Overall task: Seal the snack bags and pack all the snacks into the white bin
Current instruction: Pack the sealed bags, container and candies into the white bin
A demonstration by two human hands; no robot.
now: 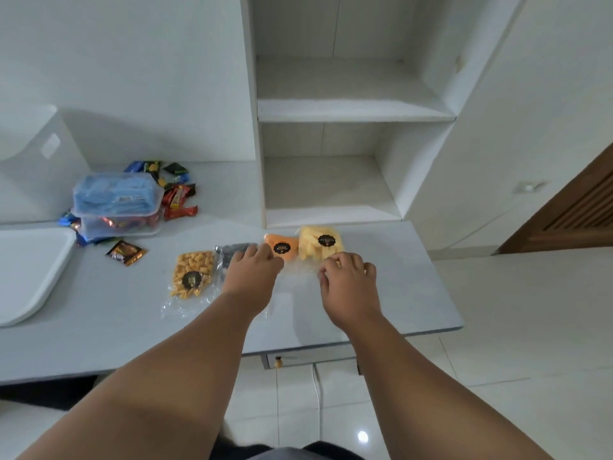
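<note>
Scene: a person's 2 bare arms reach over a pale grey counter [398,293] towards 4 snack bags lined up near its far edge
Left hand [252,272]: knuckles up, between the silver bag [232,252] and the orange snack bag [282,247], touching both; the fingertips are hidden, so I cannot tell whether the fingers press or pinch
Right hand [346,285]: fingers curled down, pinching the clear open end of the pale yellow chip bag [320,242]
Bag 4: the golden nugget bag [192,273] lies flat just left of the silver bag, its clear mouth towards the near edge, apparently unsealed
White bin [31,161]: probably the tall white container with a handle recess at the far left corner, well apart from the bags; a flat white lid-like piece [33,270] lies nearer, along the left edge
Other snacks: wrapped candies [179,200] lie scattered around a clear tub with a blue lid [116,197] near the far left; 1 brown sachet [126,253] lies alone
Risk: the thin, slippery plastic may slide under the fingers and leave the seal crooked or partly open, so chips could spill once the bag is lifted; pressing hard may crush them
Surface: smooth, matte, evenly lit
Room: a white shelf niche [331,190] behind the bags, glossy white floor tiles [497,360], a brown slatted door [580,220] at the right
</note>
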